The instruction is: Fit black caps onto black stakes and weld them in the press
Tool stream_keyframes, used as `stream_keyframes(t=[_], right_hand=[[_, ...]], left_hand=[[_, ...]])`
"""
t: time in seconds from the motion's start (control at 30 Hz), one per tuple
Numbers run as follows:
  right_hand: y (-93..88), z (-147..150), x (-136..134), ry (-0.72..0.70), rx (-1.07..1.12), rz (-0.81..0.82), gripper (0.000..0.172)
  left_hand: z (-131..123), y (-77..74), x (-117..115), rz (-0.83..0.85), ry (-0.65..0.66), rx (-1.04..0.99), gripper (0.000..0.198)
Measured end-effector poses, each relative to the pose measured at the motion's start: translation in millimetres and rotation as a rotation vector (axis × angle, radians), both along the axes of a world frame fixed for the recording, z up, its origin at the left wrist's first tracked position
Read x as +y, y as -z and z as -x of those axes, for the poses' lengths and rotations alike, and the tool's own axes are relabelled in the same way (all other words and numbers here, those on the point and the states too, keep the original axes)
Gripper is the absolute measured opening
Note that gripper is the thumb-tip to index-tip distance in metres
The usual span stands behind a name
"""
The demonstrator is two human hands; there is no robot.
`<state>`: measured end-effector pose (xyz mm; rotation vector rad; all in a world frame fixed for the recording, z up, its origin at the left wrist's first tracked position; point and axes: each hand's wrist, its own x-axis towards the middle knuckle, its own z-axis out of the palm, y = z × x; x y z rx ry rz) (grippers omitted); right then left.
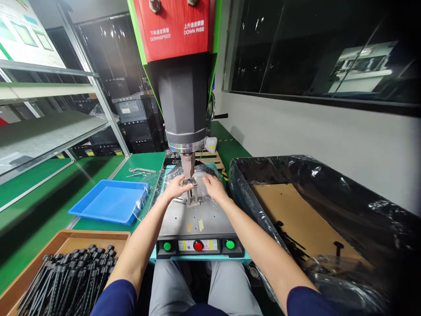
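Note:
My left hand (176, 188) is at the metal fixture (193, 199) under the press head. Its thumb and fingers are closed on a small dark, shiny piece (190, 181) that I cannot make out clearly. On the fixture's other side, my right hand (214, 188) is open, its fingers stretched toward the fixture, with nothing visible in them. Just above the left fingertips hangs the metal horn (188, 165) of the press (184, 96). The fixture stands on a grey metal base plate (180, 223).
Green buttons (230, 244) and a red button (198, 245) line the machine's front. Long black parts (75, 272) fill the brown tray (62, 237) at left, near a blue tray (112, 199). At right, a black-lined bin (263, 162) holds cardboard and several black parts.

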<state>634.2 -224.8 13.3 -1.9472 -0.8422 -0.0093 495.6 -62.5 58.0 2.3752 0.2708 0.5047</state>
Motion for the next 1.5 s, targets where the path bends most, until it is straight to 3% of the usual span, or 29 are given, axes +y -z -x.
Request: stream_keyframes(t=[0.1, 0.17, 0.23, 0.33, 0.4, 0.47, 0.63, 0.8, 0.9, 1.0, 1.1, 1.23, 1.37, 1.5], right_hand=[[5.2, 22, -46, 0.043, 0.016, -0.193, 0.036], [23.4, 47, -83, -0.012, 0.174, -0.202, 0.037], [52.3, 76, -116, -0.09, 0.364, -0.112, 0.037], [104.7, 110, -153, -0.112, 0.631, 0.065, 0.035], [136.6, 119, -165, -0.041, 0.679, 0.121, 0.032], [160.3, 119, -169, 0.027, 0.649, 0.121, 0.029], [185.2, 113, -164, 0.087, 0.565, 0.071, 0.03], [173.1, 119, -163, 0.117, 0.504, 0.115, 0.026], [145.0, 118, -151, 0.034, 0.589, 0.12, 0.027], [109.9, 111, -112, -0.082, 0.741, -0.054, 0.03], [82.7, 95, -54, -0.204, 0.907, -0.235, 0.036], [67.8, 70, 4, -0.11, 1.24, -0.453, 0.039], [65.0, 51, 18, 0.055, 1.396, -0.671, 0.042], [59.8, 40, 15, 0.076, 1.393, -0.783, 0.031]], left_hand=[[44, 3.6, -11, 0.098, -0.106, -0.137, 0.056], [85, 20.8, -20, 0.254, -0.119, -0.197, 0.045], [127, 49.8, -29, 0.464, -0.065, -0.065, 0.031], [172, 104.4, -39, 0.753, 0.021, 0.211, 0.031], [183, 136.3, -41, 0.844, 0.006, 0.26, 0.036], [181, 157.2, -41, 0.893, -0.049, 0.251, 0.041], [169, 171.6, -42, 0.963, -0.189, 0.187, 0.046], [177, 171.6, -50, 0.912, -0.219, 0.07, 0.043], [177, 158.6, -50, 0.893, -0.219, 0.116, 0.04], [155, 136.0, -47, 0.917, -0.192, 0.111, 0.038], [114, 116.8, -44, 1.109, -0.166, -0.003, 0.038], [63, 109.1, -35, 1.478, -0.201, -0.033, 0.045], [45, 108.5, -21, 1.722, -0.308, -0.227, 0.041], [46, 102.7, -14, 1.77, -0.367, -0.44, 0.029]])
